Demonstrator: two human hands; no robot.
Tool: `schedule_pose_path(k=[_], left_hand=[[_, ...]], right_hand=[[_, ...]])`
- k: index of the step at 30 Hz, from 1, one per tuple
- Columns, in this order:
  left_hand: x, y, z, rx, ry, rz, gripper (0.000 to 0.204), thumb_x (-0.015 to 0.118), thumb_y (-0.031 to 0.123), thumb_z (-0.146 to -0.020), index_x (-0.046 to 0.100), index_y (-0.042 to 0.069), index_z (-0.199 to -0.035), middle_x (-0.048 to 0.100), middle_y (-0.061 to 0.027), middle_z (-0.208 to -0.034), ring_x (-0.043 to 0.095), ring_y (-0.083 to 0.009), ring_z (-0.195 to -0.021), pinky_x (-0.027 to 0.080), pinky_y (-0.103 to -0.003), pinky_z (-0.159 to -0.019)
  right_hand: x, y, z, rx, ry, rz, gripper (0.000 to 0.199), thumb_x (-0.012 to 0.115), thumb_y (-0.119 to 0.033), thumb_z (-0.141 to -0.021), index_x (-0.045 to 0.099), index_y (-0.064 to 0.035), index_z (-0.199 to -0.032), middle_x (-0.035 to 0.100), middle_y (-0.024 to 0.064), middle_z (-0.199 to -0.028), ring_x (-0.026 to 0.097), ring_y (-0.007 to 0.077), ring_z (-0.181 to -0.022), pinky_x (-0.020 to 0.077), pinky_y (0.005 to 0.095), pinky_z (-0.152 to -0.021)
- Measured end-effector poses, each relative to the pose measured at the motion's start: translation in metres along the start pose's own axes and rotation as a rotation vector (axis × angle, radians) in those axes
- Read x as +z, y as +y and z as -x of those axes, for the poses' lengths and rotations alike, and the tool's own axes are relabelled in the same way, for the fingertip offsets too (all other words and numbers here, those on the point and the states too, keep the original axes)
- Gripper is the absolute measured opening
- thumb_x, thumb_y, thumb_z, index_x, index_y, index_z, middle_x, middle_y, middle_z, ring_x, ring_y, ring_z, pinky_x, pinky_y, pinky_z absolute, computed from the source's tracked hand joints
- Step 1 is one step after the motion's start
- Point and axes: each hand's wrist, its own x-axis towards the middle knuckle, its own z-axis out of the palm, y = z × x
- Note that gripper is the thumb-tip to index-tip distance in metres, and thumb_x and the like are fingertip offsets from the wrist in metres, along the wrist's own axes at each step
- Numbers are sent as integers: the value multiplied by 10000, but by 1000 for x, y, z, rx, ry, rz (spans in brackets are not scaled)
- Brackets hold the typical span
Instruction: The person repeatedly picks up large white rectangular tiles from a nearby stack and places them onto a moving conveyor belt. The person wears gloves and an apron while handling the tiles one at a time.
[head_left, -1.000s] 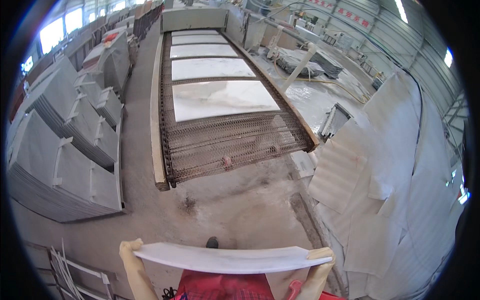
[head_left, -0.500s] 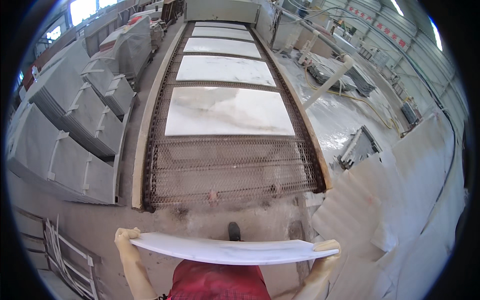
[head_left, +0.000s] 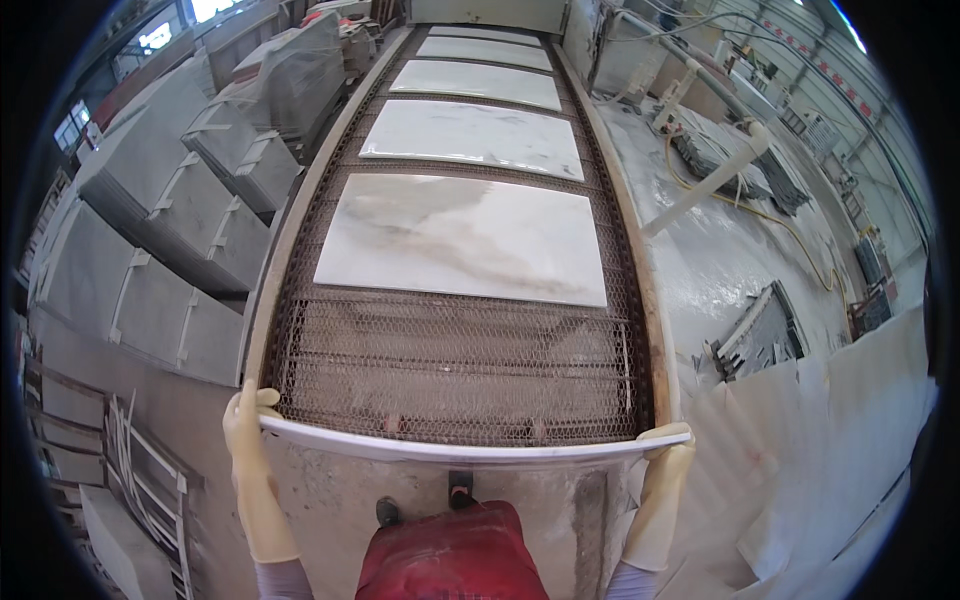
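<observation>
A long white stone slab (head_left: 455, 452) spans the gap between my hands, seen nearly edge-on at the near end of a mesh conveyor (head_left: 460, 375). My left hand (head_left: 250, 412), in a cream rubber glove, is closed on the slab's left end. At its right end my right hand (head_left: 666, 446), gloved alike, grips with fingers over the top edge. Whether the slab touches the conveyor's end I cannot tell. On the mesh beyond lies a polished white slab (head_left: 465, 235) with grey-brown veining, and behind it several more slabs (head_left: 475, 138) in a row.
Stacks of grey slabs (head_left: 185, 310) lean along the left. A metal rack with thin strips (head_left: 150, 480) stands at lower left. To the right are a pale pipe (head_left: 705, 185), a crate of stone offcuts (head_left: 760, 330) and wrinkled white sheeting (head_left: 800, 440) beside the wet floor.
Both hands have carried the slab forward from near my body to the conveyor's near end. The slab now shows more edge-on. My view has shifted, and both shoes are visible.
</observation>
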Motion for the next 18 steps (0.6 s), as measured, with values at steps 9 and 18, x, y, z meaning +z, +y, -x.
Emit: schedule_pose_path(k=[9,18], left_hand=[[54,39,-30,-57,-9,-313,595,413,540,-877,680,19,-774,645,-84,-764,544,-190,-747,408,-319,-731],[86,18,-93,-8,-50,-482,591,451,580,-849,672,46,-974,647,-151,-1007,594,-262,-950,424,-339,-856]], right_hand=[[40,-1,-76,239,-26,224,173,377,44,-648,507,-69,-636,488,52,-544,428,160,-477,326,301,-456],[85,25,-116,235,-92,106,340,370,-29,-893,661,-61,-1067,530,36,-585,353,93,-394,275,226,-385]])
